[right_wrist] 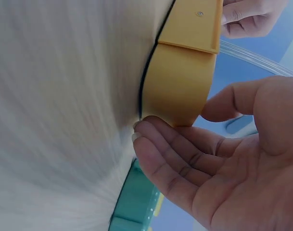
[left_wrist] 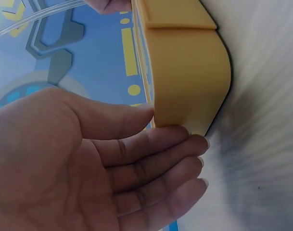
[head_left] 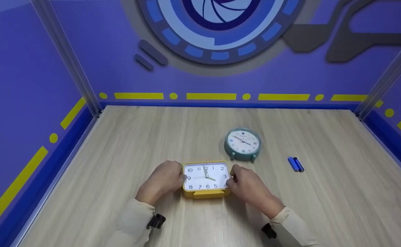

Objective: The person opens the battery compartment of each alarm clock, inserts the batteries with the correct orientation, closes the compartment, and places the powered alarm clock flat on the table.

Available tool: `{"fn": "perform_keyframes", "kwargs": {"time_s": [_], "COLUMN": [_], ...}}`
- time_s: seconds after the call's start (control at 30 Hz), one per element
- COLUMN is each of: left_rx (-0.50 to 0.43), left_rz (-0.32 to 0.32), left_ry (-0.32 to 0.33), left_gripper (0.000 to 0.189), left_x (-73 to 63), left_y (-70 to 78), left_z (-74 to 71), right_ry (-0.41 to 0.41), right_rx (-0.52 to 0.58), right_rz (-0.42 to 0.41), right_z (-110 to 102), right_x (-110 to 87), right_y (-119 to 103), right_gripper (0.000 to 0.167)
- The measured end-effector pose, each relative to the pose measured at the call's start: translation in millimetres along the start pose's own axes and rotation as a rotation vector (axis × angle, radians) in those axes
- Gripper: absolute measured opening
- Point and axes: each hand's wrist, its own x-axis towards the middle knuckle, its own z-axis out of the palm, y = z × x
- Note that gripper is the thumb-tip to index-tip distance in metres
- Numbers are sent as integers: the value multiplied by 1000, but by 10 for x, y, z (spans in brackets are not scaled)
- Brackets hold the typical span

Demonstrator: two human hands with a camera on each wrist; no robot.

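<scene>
A yellow rectangular alarm clock [head_left: 207, 180] with a white dial is at the near middle of the table, its face turned upward. My left hand [head_left: 165, 180] grips its left edge, with the thumb at the front rim and the fingers along the side, as the left wrist view shows on the yellow casing [left_wrist: 189, 77]. On the opposite edge, my right hand [head_left: 250, 185] holds the clock the same way, thumb at the rim and fingers against the side. Whether the back of the clock touches the table cannot be told.
Behind and right of the yellow clock lies a round teal clock [head_left: 242, 144], face up with two short feet toward me. Two blue batteries [head_left: 296, 164] lie side by side farther right. Blue panels [head_left: 200, 82] wall the wooden table [head_left: 152, 133] at the back and sides.
</scene>
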Motion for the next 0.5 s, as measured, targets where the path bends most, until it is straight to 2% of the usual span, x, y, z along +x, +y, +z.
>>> {"fn": "perform_keyframes", "kwargs": {"time_s": [0.5], "left_rx": [-72], "left_rz": [77], "left_ry": [-58], "left_gripper": [34], "left_x": [-45], "left_y": [63], "left_z": [58], "right_ry": [-5], "right_rx": [-48], "right_rz": [-34], "right_z": [-126], "right_x": [-170], "right_y": [89], "right_gripper": [13]}}
